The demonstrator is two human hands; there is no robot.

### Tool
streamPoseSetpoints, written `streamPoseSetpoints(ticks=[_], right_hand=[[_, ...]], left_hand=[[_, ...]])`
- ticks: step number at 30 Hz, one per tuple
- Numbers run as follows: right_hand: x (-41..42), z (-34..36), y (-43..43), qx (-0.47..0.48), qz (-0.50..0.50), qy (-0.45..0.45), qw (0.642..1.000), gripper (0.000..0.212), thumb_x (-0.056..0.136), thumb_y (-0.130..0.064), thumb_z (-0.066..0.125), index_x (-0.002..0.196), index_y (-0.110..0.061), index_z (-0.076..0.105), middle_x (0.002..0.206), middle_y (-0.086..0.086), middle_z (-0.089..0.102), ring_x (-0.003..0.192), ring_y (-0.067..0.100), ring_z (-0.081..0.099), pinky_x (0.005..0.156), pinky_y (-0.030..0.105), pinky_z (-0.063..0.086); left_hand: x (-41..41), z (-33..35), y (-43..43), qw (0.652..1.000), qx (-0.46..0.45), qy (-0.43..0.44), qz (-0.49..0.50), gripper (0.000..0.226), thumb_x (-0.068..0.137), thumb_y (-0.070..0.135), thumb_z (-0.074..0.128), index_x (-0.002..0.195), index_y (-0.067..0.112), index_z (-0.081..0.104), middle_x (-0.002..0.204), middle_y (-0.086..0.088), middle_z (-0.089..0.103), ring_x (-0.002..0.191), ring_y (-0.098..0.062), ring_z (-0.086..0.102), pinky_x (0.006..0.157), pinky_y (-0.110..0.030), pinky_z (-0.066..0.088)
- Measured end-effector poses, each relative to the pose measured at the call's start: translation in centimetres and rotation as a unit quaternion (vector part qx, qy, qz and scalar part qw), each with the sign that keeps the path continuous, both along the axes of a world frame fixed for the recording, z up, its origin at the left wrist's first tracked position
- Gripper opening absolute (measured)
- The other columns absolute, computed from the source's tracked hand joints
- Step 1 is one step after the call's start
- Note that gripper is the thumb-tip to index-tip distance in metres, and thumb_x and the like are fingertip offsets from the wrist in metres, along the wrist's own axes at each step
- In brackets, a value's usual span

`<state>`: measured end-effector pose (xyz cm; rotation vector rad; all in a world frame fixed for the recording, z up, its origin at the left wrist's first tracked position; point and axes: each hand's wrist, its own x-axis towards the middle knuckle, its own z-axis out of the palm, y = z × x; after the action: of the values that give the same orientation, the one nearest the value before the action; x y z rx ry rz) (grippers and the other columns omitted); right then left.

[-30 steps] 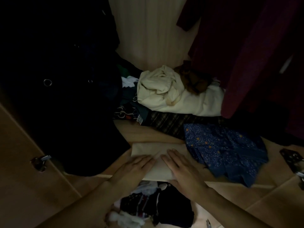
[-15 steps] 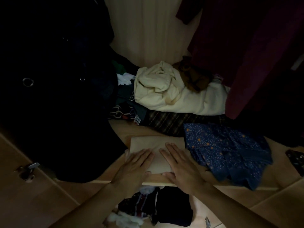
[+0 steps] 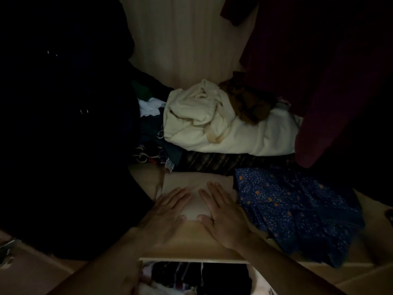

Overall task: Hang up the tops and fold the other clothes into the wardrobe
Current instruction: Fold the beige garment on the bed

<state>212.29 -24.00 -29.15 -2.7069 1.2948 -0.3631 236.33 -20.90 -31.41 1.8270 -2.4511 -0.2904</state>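
**Item:** folded beige garment (image 3: pixel 194 180), lying flat on the wardrobe shelf (image 3: pixel 191 245), directly under my palms.

**Handling, as I judge it:** light, soft and limp. It would slump out of its fold if lifted by one edge, so it is best taken at both sides or slid flat.

**Left hand** (image 3: pixel 169 211): fingers straight, pressing the garment's left half.

**Right hand** (image 3: pixel 223 213): fingers straight, pressing its right half. The thumbs are near each other, and neither hand grips anything.

**Blue spotted garment** (image 3: pixel 297 209): just beside my right hand.

**Cream heap** (image 3: pixel 212 128): beyond my fingertips.

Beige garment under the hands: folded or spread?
Folded. The beige garment is a compact, straight-edged rectangle on the shelf; left hand and right hand press flat on it.
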Motion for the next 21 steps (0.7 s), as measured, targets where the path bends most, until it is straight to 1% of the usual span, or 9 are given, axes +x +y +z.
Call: streamPoseSetpoints(ticks=[3,6,8,9,11,13,15,18,21], right_hand=[[-0.2,0.8,0.3,0.015,0.004,0.033,0.999,0.070,0.099,-0.062,0.027,0.158,-0.030,0.008,0.165,-0.001,-0.009,0.152,0.017,-0.010,0.124,0.039,0.006],[-0.6,1.7,0.7,0.033,0.013,0.069,0.997,0.070,0.099,-0.060,0.029,0.158,-0.032,0.002,0.165,-0.001,-0.014,0.152,0.018,-0.010,0.124,0.039,0.003],[-0.8,3.4,1.0,0.079,0.016,0.073,0.994,0.069,0.100,-0.056,0.034,0.157,-0.035,0.001,0.165,-0.004,-0.014,0.152,0.017,-0.009,0.123,0.037,-0.001],[-0.8,4.5,1.0,0.097,0.018,0.068,0.993,0.068,0.101,-0.052,0.038,0.158,-0.034,0.005,0.165,-0.003,-0.010,0.153,0.017,-0.005,0.122,0.037,-0.001],[-0.9,7.0,1.8,0.095,0.021,0.031,0.995,0.063,0.102,-0.041,0.045,0.157,-0.027,0.019,0.166,0.001,0.007,0.152,0.019,0.010,0.123,0.035,0.010],[-1.3,9.3,3.4,0.067,0.013,-0.002,0.998,0.060,0.101,-0.038,0.049,0.155,-0.021,0.028,0.163,0.004,0.022,0.149,0.021,0.022,0.120,0.030,0.019],[-1.8,11.1,5.3,0.036,-0.003,-0.008,0.999,0.059,0.101,-0.043,0.048,0.153,-0.018,0.032,0.162,0.007,0.024,0.148,0.022,0.022,0.119,0.028,0.018],[-2.5,13.4,8.4,0.012,-0.030,-0.016,0.999,0.059,0.101,-0.046,0.046,0.151,-0.018,0.036,0.163,0.007,0.021,0.149,0.024,0.019,0.120,0.032,0.018],[-3.5,15.0,12.0,-0.016,-0.051,0.010,0.999,0.056,0.101,-0.044,0.046,0.150,-0.018,0.039,0.162,0.009,0.022,0.149,0.026,0.020,0.120,0.037,0.022]], left_hand=[[-0.9,0.9,0.7,0.999,0.033,-0.010,0.021,0.066,0.102,0.056,0.027,0.146,0.042,-0.020,0.155,0.023,-0.026,0.145,0.000,-0.022,0.122,-0.032,-0.006],[-1.8,2.4,1.8,0.993,0.103,-0.026,0.043,0.077,0.100,0.061,0.029,0.155,0.030,-0.013,0.162,0.012,-0.021,0.148,-0.007,-0.020,0.123,-0.034,-0.005],[-2.2,3.9,2.8,0.989,0.131,-0.021,0.061,0.075,0.101,0.060,0.027,0.158,0.028,-0.011,0.165,0.009,-0.017,0.151,-0.010,-0.016,0.122,-0.033,-0.006],[-2.3,4.8,3.3,0.989,0.131,-0.016,0.067,0.072,0.102,0.059,0.025,0.158,0.028,-0.007,0.166,0.009,-0.012,0.152,-0.012,-0.013,0.122,-0.034,-0.006],[-2.3,6.9,5.0,0.993,0.098,-0.019,0.065,0.064,0.104,0.056,0.022,0.159,0.029,0.003,0.167,0.008,0.000,0.152,-0.013,-0.006,0.121,-0.036,-0.003],[-1.8,8.9,6.8,0.996,0.064,-0.012,0.063,0.061,0.104,0.056,0.021,0.158,0.033,0.009,0.166,0.008,0.006,0.152,-0.013,-0.004,0.121,-0.038,-0.003],[-1.0,10.9,8.7,0.996,0.046,0.009,0.074,0.063,0.102,0.060,0.020,0.158,0.033,0.010,0.167,0.007,0.006,0.153,-0.015,-0.004,0.123,-0.040,-0.001],[-0.4,13.4,11.0,0.997,0.001,0.019,0.074,0.066,0.101,0.061,0.019,0.158,0.029,0.013,0.167,0.004,0.008,0.153,-0.017,-0.002,0.124,-0.041,0.005],[-0.8,15.0,13.3,0.994,-0.027,0.071,0.078,0.065,0.101,0.060,0.023,0.157,0.027,0.019,0.166,0.003,0.010,0.152,-0.015,0.001,0.123,-0.040,0.009]])
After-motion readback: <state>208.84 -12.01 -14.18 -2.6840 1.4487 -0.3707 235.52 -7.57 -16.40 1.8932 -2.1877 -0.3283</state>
